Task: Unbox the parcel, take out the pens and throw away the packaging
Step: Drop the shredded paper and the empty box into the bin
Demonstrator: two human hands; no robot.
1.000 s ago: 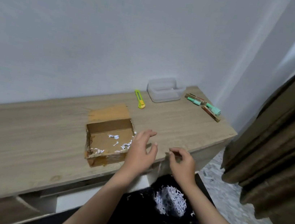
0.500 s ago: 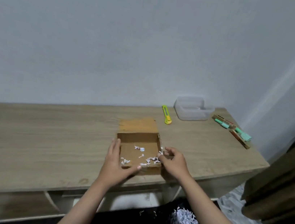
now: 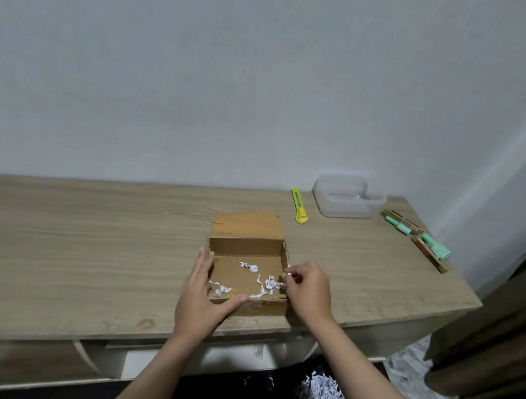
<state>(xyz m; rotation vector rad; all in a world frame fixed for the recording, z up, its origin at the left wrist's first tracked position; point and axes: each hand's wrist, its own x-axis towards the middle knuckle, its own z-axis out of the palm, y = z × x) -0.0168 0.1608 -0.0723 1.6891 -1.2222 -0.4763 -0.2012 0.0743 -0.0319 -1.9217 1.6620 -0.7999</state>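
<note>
Left hand (image 3: 199, 295) lies flat against the unlabelled cardboard box (image 3: 248, 258); right hand (image 3: 308, 290) pinches its wall.

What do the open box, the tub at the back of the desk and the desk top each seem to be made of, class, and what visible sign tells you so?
Box: brown cardboard, matt, with rough torn edges.
Tub: probably clear plastic, slightly glossy; the wall and desk show through it.
Desk top: pale wood grain, matt; solid wood or laminate cannot be told.
</note>
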